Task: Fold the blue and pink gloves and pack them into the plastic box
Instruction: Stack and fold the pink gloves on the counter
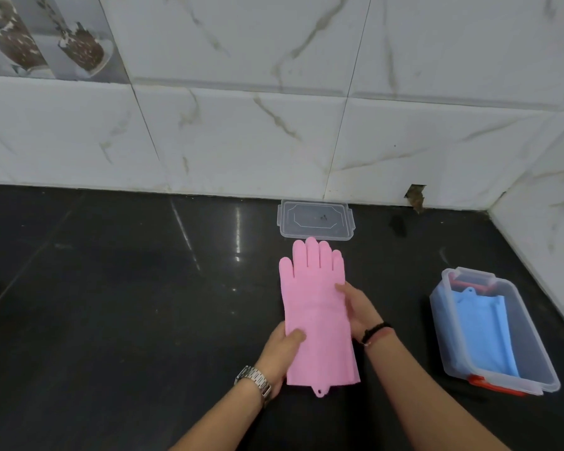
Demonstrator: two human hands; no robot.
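1. Pink gloves [316, 307] lay flat on the dark counter [111, 304], long axis near-to-far, fingertips far.
2. My left hand [282, 353] pinched the near-left edge; my right hand [358, 307] held the right edge.
3. Plastic box [534, 362], holding the blue gloves [482, 330], sat right, nearer my right hand.

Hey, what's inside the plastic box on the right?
The plastic box holds the folded blue glove along its left side. Something red shows at the far end; whatever lies under the glove is covered.
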